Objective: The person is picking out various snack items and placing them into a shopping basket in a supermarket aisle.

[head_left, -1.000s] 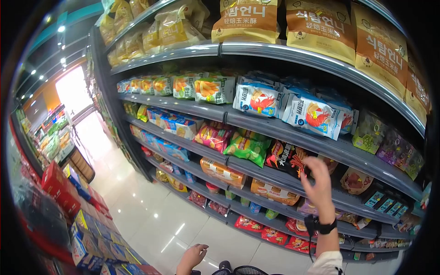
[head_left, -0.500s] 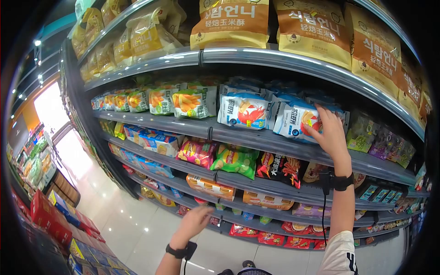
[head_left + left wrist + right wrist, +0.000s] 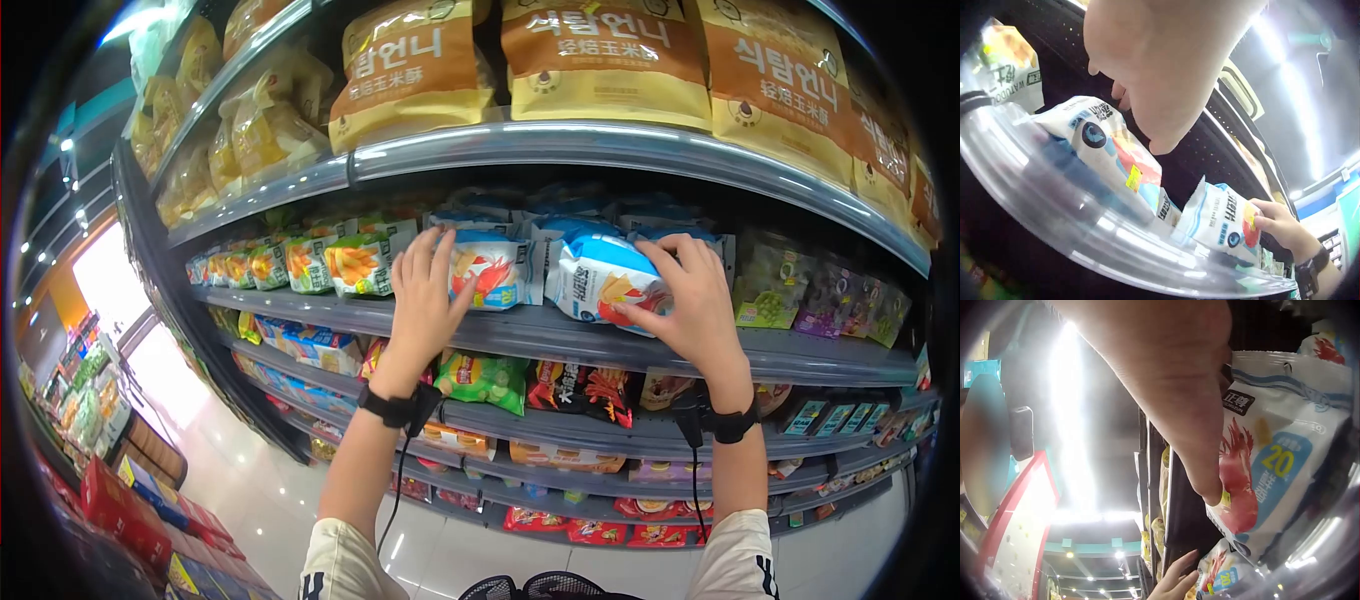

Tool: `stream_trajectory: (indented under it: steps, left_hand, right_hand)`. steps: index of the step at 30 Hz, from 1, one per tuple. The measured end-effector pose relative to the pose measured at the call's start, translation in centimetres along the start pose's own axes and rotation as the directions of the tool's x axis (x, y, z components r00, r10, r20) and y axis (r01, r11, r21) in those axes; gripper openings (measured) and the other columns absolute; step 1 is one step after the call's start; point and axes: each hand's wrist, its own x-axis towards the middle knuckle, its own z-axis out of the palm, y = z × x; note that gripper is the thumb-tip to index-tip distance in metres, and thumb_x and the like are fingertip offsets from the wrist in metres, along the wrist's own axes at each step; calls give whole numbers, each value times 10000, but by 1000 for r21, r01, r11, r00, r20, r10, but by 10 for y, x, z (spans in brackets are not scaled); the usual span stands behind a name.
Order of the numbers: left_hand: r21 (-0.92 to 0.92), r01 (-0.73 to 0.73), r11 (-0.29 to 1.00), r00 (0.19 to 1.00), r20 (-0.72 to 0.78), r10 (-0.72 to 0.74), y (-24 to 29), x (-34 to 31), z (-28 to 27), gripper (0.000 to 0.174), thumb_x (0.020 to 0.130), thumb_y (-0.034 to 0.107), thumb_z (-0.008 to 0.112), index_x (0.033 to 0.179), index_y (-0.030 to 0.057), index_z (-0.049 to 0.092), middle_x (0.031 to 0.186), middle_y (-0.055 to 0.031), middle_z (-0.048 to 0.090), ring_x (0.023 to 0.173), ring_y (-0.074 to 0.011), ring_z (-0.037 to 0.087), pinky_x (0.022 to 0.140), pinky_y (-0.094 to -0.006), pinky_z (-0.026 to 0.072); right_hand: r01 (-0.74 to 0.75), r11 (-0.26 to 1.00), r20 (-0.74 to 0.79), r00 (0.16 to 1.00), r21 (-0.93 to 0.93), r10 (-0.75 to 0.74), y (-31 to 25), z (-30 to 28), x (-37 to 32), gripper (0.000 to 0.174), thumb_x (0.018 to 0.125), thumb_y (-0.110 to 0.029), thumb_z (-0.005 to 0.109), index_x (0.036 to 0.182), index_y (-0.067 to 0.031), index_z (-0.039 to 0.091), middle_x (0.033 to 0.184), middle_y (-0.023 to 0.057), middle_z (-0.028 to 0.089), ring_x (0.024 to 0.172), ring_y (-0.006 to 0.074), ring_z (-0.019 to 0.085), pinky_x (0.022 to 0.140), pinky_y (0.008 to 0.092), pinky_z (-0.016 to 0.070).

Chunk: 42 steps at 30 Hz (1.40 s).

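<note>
Two blue-and-white bags of shrimp chips stand side by side at the front of the middle shelf. My right hand (image 3: 700, 300) pinches the right bag of shrimp chips (image 3: 590, 275) at its right side, the thumb on the printed front and the fingers over the top edge. That bag leans a little on the shelf lip. My left hand (image 3: 425, 300) reaches over the left bag of shrimp chips (image 3: 495, 270), fingers extended by its upper left edge and thumb spread in front. In the left wrist view this hand hovers close above the bag (image 3: 1113, 150).
More blue bags fill the row behind. Green-and-white snack bags (image 3: 360, 262) stand to the left, clear fruit packs (image 3: 770, 280) to the right. Large brown-and-yellow bags (image 3: 600, 60) line the shelf above; chip bags (image 3: 485, 378) lie below. Stacked boxes (image 3: 125, 515) stand at lower left.
My right hand has risen from the lower shelf to the right shrimp chip bag and tilted its top forward. My left hand has come up from low down to the left bag. The view has shifted.
</note>
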Motion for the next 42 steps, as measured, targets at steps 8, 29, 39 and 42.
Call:
stream_trajectory:
  steps: [8,29,39,42]
  left_hand:
    - [51,40,998,997,65,-43,-8,15,2,524,800,311,696,1199,26,511,1095,-131,560,1117,-325,496,1056,-494,248]
    - [103,198,975,933,-323,-155,77,-61,-130,201,635,-62,754,813,12,702,760,-76,584,887,-242,624,692,-313,496]
    - [488,618,616,714,-20,-700,202,-306,-261,128,691,154,750,811,141,706,754,-13,557,782,-208,573,687,-345,423]
    - [610,658,441,591,-56,-805,268,-360,-312,93,717,174,731,795,137,696,744,-19,540,766,-217,557,667,-360,414]
  right_hand:
    - [79,996,-52,996,50,-76,13,3,-8,618,604,-276,818,1131,-68,571,1126,116,568,1055,314,521,916,430,399]
    - [252,944,-435,889,214,-139,-18,-15,-68,533,572,-139,804,1070,-46,639,984,113,579,970,326,552,859,447,440]
    - [76,484,-38,995,872,-89,-112,45,-158,646,500,-36,827,1092,2,571,1083,129,542,1016,307,527,889,393,406]
    - [36,413,62,973,910,-223,-160,48,-184,647,507,-94,863,1087,-13,588,1049,123,548,975,302,532,843,396,428]
